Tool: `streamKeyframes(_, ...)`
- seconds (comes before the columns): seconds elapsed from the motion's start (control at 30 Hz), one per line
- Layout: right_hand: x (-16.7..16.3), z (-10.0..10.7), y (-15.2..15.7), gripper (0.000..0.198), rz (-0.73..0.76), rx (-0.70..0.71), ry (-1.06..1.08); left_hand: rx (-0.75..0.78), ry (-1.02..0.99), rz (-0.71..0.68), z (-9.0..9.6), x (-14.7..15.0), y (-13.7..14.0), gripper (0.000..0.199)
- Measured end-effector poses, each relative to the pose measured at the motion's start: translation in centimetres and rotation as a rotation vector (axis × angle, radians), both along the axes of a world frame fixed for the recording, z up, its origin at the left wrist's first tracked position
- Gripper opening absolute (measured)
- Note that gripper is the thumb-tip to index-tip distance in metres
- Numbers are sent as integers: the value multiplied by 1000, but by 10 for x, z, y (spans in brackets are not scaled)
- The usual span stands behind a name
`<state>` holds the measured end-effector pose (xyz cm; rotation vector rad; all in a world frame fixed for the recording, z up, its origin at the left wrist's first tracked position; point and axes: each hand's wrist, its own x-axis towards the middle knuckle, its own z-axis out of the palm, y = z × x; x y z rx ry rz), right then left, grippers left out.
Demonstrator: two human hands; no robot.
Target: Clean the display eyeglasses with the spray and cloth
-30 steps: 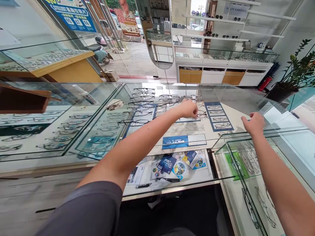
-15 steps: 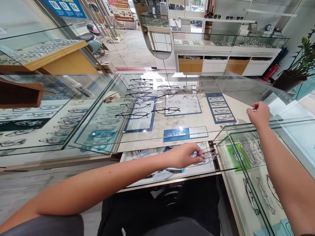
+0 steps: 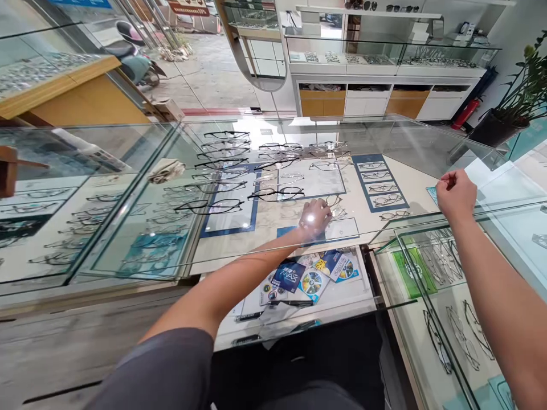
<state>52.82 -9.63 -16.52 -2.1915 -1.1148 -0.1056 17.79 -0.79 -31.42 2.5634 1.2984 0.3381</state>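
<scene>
Where the left hand point(image 3: 315, 218) is: just beyond the drawer point(image 3: 349, 293), above a blue-and-white card point(image 3: 344, 229), a bright glare spot showing over it.
Left hand's grip: back of the hand upward, fingers curled at the edge of the thin-framed glasses point(image 3: 337, 204); whether they hold them cannot be told.
Thin-framed glasses: beyond the drawer, right at the fingertips.
Left arm point(image 3: 250, 279): bent at the elbow, slanting from lower left across the drawer's left part.
Right hand point(image 3: 457, 195): farther off than the drawer and to its right, folded into a loose fist, nothing seen in it.
Right arm point(image 3: 491, 267): right of the drawer, rising from the lower right and leaning inward.
Leaflets point(image 3: 311, 283): inside the drawer, overlapping.
Dark-framed glasses point(image 3: 276, 194): beyond the drawer, leftward, in rows.
</scene>
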Motion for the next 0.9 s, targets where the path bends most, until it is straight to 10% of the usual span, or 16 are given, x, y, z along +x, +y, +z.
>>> streamKeyframes(0.3,-2,2,-7,14,-26,-15,20,-51,4,-40,-29,27,30,17)
streamKeyframes(0.9,2,2,-8,14,-24,-20,40,-218,26,-172,-9,29,38,34)
